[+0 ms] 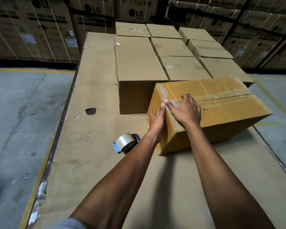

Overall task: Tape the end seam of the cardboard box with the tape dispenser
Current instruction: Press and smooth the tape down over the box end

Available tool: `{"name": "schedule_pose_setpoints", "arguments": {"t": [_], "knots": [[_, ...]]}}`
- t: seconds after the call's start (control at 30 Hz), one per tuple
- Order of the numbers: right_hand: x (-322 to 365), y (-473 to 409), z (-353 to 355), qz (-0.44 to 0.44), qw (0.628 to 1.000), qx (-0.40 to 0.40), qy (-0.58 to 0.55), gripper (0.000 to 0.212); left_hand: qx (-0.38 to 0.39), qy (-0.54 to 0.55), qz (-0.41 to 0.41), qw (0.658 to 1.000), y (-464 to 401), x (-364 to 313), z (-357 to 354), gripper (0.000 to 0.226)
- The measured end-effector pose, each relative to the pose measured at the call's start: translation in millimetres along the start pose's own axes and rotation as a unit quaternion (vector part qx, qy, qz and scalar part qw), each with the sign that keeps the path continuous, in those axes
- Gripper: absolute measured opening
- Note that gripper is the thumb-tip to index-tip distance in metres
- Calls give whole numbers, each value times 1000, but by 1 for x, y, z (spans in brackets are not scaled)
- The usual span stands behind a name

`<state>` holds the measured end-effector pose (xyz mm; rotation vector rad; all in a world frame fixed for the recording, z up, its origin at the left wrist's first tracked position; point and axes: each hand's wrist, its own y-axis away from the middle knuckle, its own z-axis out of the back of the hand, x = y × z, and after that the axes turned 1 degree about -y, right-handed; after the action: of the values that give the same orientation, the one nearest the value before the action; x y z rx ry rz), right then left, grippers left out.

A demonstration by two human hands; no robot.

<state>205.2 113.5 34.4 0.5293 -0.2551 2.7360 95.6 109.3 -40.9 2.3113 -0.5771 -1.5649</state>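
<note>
A yellowish cardboard box (221,111) lies on a cardboard-covered work surface (96,162), its near end turned toward me. Clear tape runs along its top seam and over the near top edge. My right hand (185,111) lies flat on the box's top at that taped edge, fingers spread. My left hand (156,119) presses flat against the box's end face, thumb up at the edge beside the right hand. The tape dispenser (126,142), with a clear tape roll and blue and black body, lies on the surface left of the box, untouched.
Several sealed brown boxes (139,68) stand in rows right behind the yellowish box. Stacked LG washing-machine cartons (40,30) line the back. Grey concrete floor (20,121) lies left and right of the surface. A dark hole (90,111) marks the cardboard sheet.
</note>
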Motion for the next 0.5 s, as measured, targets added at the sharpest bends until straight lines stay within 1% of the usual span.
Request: {"name": "schedule_pose_setpoints", "arguments": {"t": [0.03,0.07,0.1,0.17,0.2,0.3,0.37,0.4,0.47,0.5], "knots": [[-1,-2,-1,-2,1000,5,0,105,12,26,7,1000,-2,4,-1,139],[-3,-4,-3,-3,1000,10,-1,105,21,47,9,999,-5,7,-3,138],[-4,-5,-4,-4,1000,14,-2,101,20,62,1,998,-8,10,-3,127],[-5,-7,-7,4,1000,14,0,86,-2,73,-9,997,-15,17,-3,89],[-5,-7,-8,9,1000,12,1,79,-12,73,-14,997,-17,21,-3,77],[-5,-7,-9,17,1000,9,5,63,-29,71,-29,997,-17,28,-4,71],[-6,-7,-9,20,1000,15,11,62,-36,79,-20,996,-17,24,-5,64],[-6,-7,-7,22,999,21,14,66,-27,96,-12,995,-18,22,-6,70],[-5,-2,-2,20,999,41,23,82,-1,115,-3,993,-20,22,-9,101],[-4,0,1,20,998,51,33,91,9,117,6,993,-23,25,-11,111]]}}
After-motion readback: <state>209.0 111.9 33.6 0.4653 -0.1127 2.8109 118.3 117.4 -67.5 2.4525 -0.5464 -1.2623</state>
